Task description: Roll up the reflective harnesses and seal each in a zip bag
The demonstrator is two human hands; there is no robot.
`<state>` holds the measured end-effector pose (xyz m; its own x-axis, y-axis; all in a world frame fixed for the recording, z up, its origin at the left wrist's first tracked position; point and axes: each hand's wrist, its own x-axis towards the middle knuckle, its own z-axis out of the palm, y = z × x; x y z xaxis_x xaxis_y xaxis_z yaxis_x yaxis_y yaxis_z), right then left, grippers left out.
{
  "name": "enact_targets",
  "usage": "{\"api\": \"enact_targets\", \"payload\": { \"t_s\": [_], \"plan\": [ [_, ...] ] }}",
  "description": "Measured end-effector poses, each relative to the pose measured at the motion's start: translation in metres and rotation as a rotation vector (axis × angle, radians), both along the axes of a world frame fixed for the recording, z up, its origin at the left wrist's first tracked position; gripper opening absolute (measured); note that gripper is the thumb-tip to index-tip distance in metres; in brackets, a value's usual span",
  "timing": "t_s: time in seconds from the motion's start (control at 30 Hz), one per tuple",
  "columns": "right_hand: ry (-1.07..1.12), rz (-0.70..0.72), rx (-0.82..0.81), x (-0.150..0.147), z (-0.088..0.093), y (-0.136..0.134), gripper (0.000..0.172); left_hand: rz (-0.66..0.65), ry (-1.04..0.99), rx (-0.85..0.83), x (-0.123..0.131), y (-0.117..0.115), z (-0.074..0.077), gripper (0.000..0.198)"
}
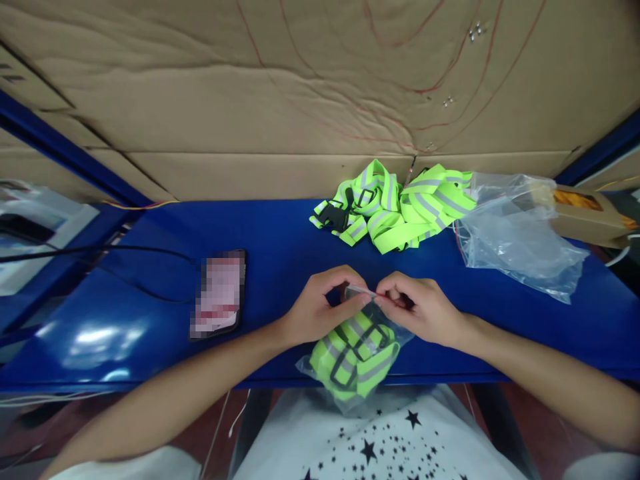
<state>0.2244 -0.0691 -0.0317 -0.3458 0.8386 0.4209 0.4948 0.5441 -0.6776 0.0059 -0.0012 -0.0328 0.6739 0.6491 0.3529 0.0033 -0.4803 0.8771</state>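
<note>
Both hands meet at the top edge of a clear zip bag (307,365), which hangs over the front edge of the blue table. Inside it lies a folded neon-yellow reflective strap (325,360) with grey stripes and black buckles. My left hand (327,303) pinches the bag's top edge between thumb and fingers. Close beside it, my right hand (420,307) pinches the same edge, near a thin red line. Behind the hands sits a loose heap of matching reflective straps (395,207) with a black clip buckle.
A phone (219,293) with a cable lies at left on the blue table (280,233). Several empty clear bags (520,233) are at right, against a cardboard box (590,220). A cardboard panel (300,133) stands along the back.
</note>
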Motion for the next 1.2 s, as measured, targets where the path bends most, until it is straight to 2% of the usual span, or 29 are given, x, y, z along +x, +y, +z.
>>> {"api": "enact_targets", "payload": {
  "t_s": [0.3, 0.43, 0.6, 0.77, 0.93, 1.07, 1.2],
  "plan": [
    [-0.054, 0.015, 0.020, 0.001, -0.003, 0.000, 0.006, 0.008, 0.062, 0.159, 0.001, -0.005, 0.002, 0.006],
    [-0.079, 0.001, -0.012, 0.001, -0.003, 0.001, 0.009, 0.015, 0.063, 0.174, -0.001, -0.004, 0.003, 0.008],
    [-0.064, -0.021, 0.080, -0.001, -0.001, 0.001, 0.005, -0.033, 0.100, 0.157, -0.004, -0.001, 0.002, 0.010],
    [-0.148, -0.010, 0.149, 0.000, -0.004, 0.002, 0.004, -0.073, 0.122, 0.147, -0.004, 0.000, 0.000, 0.015],
    [-0.161, -0.003, 0.063, 0.005, -0.006, 0.005, 0.010, -0.038, 0.116, 0.082, -0.004, 0.003, 0.001, 0.018],
    [-0.142, -0.009, -0.026, 0.010, 0.000, 0.007, 0.018, 0.012, 0.109, -0.005, -0.005, 0.005, 0.005, 0.018],
    [-0.194, 0.044, -0.049, 0.016, 0.005, 0.007, 0.025, 0.103, 0.096, -0.079, -0.008, 0.009, 0.010, 0.020]
  ]
}}
